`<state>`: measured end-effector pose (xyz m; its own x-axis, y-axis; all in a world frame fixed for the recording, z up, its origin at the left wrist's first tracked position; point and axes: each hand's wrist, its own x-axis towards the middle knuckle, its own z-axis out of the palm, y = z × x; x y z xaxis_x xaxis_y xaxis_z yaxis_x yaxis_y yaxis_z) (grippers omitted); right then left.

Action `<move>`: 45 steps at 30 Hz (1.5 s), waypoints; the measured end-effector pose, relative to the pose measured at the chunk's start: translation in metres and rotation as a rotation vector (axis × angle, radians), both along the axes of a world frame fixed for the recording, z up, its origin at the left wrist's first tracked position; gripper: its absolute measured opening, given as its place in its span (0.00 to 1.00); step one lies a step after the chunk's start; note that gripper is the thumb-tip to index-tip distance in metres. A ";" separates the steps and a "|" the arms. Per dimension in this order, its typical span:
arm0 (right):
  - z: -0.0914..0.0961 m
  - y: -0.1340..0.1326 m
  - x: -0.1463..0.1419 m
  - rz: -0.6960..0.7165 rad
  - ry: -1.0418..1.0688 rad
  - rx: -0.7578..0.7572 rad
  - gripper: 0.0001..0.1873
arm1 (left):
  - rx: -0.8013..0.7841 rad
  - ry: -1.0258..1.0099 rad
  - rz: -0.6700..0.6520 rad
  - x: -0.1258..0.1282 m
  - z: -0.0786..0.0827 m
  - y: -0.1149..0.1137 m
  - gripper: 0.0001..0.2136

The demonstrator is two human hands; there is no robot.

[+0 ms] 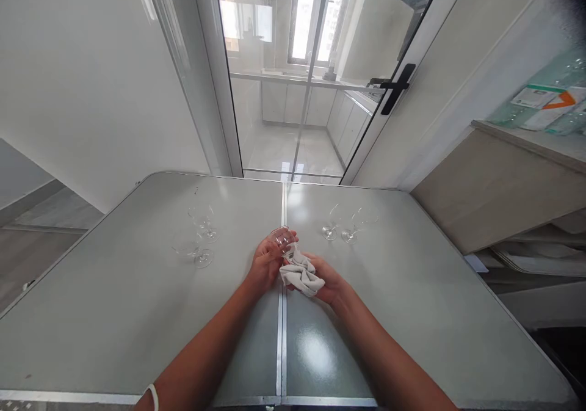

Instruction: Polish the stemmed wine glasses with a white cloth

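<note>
The left hand [267, 263] closes its fingers around a clear glass [281, 237] (held over the table [137, 313]). The right hand [326, 278] grips a bunched grey cloth [300, 275] against it.

A: What is shown on the folding table [137, 313]?
B: Two stemmed glasses [204, 220] are shown left of its centre seam, two further glasses [330, 226] right of it.
A: And beyond?
B: A glass sliding door [274, 112] with a black handle [397, 87] is seen.

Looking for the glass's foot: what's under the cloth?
The right hand cups the cloth from below. The glass in the left hand runs into it; its lower part is covered.
</note>
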<state>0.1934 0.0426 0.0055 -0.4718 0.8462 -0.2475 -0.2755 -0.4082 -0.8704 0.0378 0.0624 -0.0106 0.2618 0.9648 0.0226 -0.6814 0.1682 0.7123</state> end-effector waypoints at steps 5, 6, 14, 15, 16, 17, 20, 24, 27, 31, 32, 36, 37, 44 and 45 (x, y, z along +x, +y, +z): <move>0.005 0.002 0.008 -0.013 -0.396 0.319 0.14 | 0.057 -0.010 0.062 0.003 -0.001 0.003 0.27; 0.005 0.002 0.007 -0.091 -0.569 0.449 0.13 | 0.077 0.004 0.083 0.003 -0.002 0.004 0.27; -0.010 0.006 -0.003 -0.298 -0.469 0.480 0.20 | 0.156 0.077 0.131 -0.001 -0.002 0.006 0.30; -0.011 0.008 -0.002 -0.342 -0.363 0.401 0.21 | 0.167 0.077 0.121 -0.001 -0.002 0.006 0.30; -0.010 0.010 -0.002 -0.403 -0.274 0.332 0.22 | 0.178 0.076 0.115 -0.001 -0.001 0.006 0.31; -0.009 0.010 -0.001 -0.485 -0.206 0.279 0.22 | 0.188 0.076 0.119 -0.001 0.000 0.006 0.31; -0.004 0.010 0.002 -0.792 -0.102 0.221 0.22 | 0.211 0.067 0.190 -0.004 0.002 0.008 0.32; -0.003 0.009 0.006 -0.862 -0.149 0.244 0.22 | 0.235 0.045 0.297 -0.009 0.003 0.011 0.32; -0.009 0.012 0.006 -0.670 -0.241 0.304 0.21 | 0.238 0.059 0.308 -0.010 0.004 0.011 0.33; -0.014 0.015 0.006 -0.535 -0.362 0.325 0.23 | 0.228 0.048 0.282 -0.009 0.008 0.007 0.33; -0.014 0.014 0.006 -0.534 -0.421 0.315 0.23 | 0.227 0.046 0.272 -0.009 0.009 0.007 0.32; -0.005 0.008 0.007 -0.707 -0.565 0.268 0.26 | 0.218 0.037 0.307 -0.010 0.010 0.009 0.31; -0.001 0.006 0.007 -0.767 -0.566 0.274 0.26 | 0.216 0.032 0.327 -0.011 0.009 0.010 0.31; 0.011 0.001 0.010 -0.851 -0.491 0.377 0.19 | 0.154 -0.040 0.437 -0.022 -0.004 0.020 0.26; 0.010 0.001 0.010 -0.817 -0.471 0.378 0.19 | 0.152 -0.046 0.443 -0.023 -0.005 0.020 0.26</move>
